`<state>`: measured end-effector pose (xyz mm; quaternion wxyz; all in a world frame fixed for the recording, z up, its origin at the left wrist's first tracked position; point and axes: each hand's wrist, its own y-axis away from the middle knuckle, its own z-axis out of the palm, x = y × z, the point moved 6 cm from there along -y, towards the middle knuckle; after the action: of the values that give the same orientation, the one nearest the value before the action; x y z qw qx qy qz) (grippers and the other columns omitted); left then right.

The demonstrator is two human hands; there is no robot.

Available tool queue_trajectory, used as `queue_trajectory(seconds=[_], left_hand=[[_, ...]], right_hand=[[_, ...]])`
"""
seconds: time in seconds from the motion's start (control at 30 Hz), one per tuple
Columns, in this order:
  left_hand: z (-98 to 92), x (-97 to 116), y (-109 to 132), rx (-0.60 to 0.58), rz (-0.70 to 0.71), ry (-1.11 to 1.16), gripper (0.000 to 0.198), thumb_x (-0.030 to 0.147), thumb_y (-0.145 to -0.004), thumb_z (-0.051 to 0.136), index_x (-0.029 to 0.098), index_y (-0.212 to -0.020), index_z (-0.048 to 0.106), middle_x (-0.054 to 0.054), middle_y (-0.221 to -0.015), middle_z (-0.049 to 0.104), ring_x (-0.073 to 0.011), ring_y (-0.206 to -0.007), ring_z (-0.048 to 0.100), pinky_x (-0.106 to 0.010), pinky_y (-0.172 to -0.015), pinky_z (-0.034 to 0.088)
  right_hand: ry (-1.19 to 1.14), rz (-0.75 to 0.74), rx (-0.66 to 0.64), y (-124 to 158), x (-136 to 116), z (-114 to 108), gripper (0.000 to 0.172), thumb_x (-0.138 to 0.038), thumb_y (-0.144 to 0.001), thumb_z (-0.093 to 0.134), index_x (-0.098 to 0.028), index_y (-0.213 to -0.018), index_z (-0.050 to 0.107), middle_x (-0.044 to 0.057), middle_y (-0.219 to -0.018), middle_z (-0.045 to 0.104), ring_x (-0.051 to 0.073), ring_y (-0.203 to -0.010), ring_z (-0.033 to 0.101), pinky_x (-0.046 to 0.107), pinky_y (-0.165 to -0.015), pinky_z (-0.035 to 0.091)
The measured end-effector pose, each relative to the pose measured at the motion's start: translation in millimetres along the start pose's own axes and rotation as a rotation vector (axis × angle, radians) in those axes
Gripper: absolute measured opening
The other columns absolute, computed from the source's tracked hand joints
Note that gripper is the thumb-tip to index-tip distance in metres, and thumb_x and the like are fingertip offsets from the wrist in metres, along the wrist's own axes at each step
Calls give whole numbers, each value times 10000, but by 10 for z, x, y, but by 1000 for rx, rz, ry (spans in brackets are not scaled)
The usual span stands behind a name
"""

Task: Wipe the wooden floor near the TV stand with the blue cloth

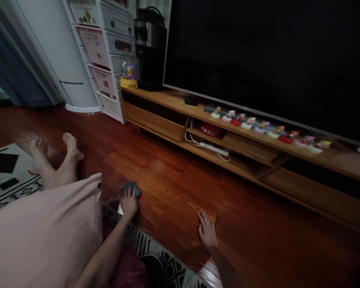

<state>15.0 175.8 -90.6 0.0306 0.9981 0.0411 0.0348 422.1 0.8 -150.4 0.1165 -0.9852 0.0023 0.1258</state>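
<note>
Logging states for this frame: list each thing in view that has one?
Left hand: on the cloth
Right hand: palm down on floor
Cloth: bunched
TV: screen dark
Figurines: upright, in a row
Power strip: lying flat; on/off unclear
Curtain: hanging

Figurines point(261, 128) before a television point(267, 68), probably a kitchen appliance point(150, 52) alongside
</note>
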Motion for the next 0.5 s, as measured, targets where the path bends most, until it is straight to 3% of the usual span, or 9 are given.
queue_trajectory(seconds=[0.07,0.17,0.27,0.4,0.5], left_hand=[[-40,-208,-10,27,-119,-16,550,186,-956,285,236,-1501,336,-147,-1581,272,-321,-1445,252,-661,-1083,258],[-51,-40,87,-10,-67,-70,559,139,-937,303,222,-1486,374,-162,-1559,325,-337,-1416,316,-645,-1100,236],[57,533,344,-72,168,-68,577,88,-903,329,213,-1457,432,-162,-1545,353,-328,-1400,353,-617,-1142,159],[431,1393,965,-113,575,31,580,139,-886,395,304,-1440,452,-75,-1545,378,-302,-1423,319,-617,-1166,106],[680,1779,1329,-125,776,73,591,177,-873,431,351,-1437,442,-41,-1556,356,-293,-1434,296,-628,-1168,98]], right_hand=[[-1,1,3,1,0,0,675,-165,-914,329,-327,-1548,161,23,-1573,317,207,-1418,336,481,-1147,300],[7,-8,13,3,-11,-17,676,-169,-914,334,-323,-1549,159,21,-1574,316,207,-1416,340,472,-1143,309],[13,-15,22,4,-21,-31,675,-170,-920,325,-323,-1551,143,19,-1574,315,205,-1424,323,473,-1137,318],[21,-22,29,6,-16,-27,670,-169,-921,324,-319,-1551,151,23,-1568,328,207,-1429,314,475,-1133,325],[29,-28,27,6,-13,-26,668,-174,-918,329,-317,-1549,163,28,-1562,341,212,-1427,318,480,-1123,339]])
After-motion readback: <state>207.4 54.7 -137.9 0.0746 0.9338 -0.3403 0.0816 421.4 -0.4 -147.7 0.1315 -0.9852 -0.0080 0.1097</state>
